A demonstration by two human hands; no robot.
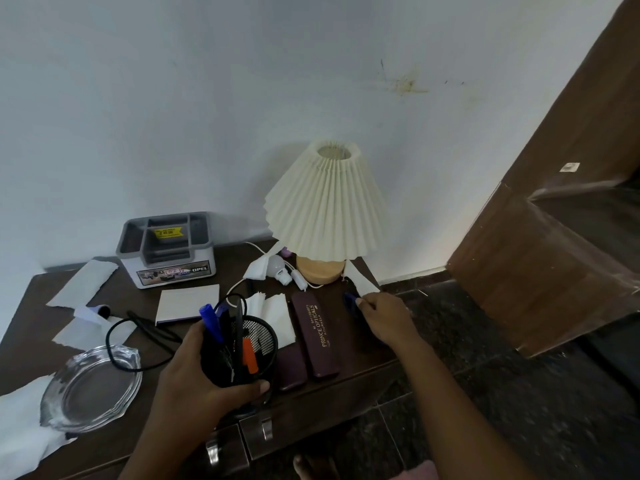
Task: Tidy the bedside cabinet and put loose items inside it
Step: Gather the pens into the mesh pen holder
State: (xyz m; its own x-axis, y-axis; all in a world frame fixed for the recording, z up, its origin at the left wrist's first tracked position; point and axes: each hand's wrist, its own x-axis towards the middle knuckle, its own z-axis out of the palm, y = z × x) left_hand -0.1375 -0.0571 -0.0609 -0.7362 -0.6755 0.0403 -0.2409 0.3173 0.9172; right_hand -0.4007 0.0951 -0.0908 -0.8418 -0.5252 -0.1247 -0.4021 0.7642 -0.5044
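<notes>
The left hand (204,372) wraps the mesh pen cup (247,351) at the cabinet's (346,386) front edge, fingers curled round it; pens (211,322) stand inside. The right hand (384,318) reaches to the right edge, fingertips pinched on a small blue item (349,301) beside the lamp (325,216). A maroon case (315,336) lies between the hands. Torn paper (85,282), a glass dish (93,388) and a grey organiser (166,249) sit toward the left and back.

"prince opticals" on maroon case (318,336); "opel" on grey organiser (166,249).
</notes>
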